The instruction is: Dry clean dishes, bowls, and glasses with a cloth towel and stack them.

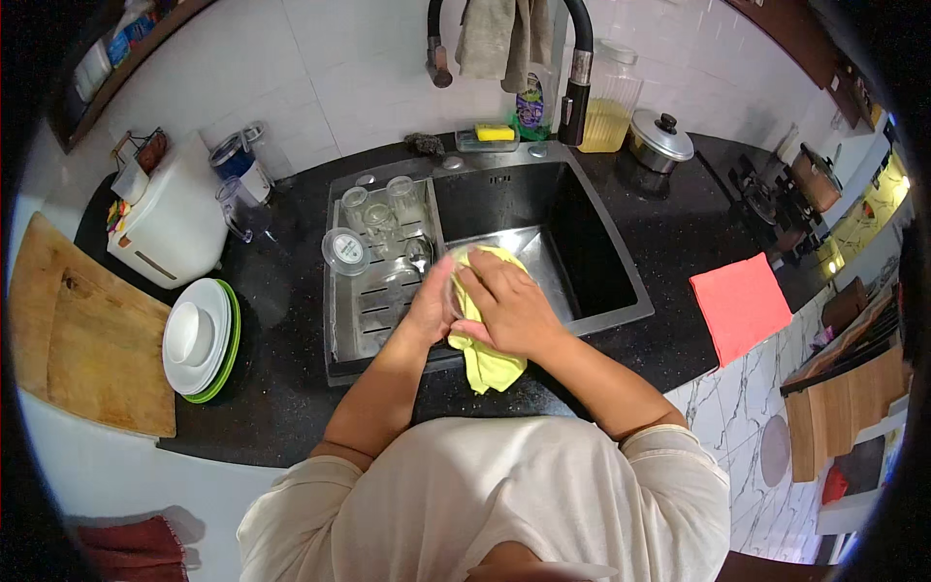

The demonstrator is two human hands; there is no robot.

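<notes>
My left hand (432,300) grips a clear round container or lid (452,292), mostly hidden behind my fingers and the cloth. My right hand (515,300) presses a yellow cloth (494,364) against it, and the cloth's loose end hangs over the sink's front edge. Both hands are above the divide between the black basin (611,269) and the slotted metal drainer (378,302). On the drainer, several clear glasses (380,218) stand near the back, with metal cutlery (418,253) beside them. A round clear lid with a printed label (348,251) rests at the drainer's left edge.
Left of the sink are stacked plates (225,367) with a white bowl (188,333), a glass mug (234,207) and a wooden board (109,349). Behind stand the black faucet (574,109), a yellow sponge (494,132) and a lidded pot (660,142). A red cloth (742,307) lies right.
</notes>
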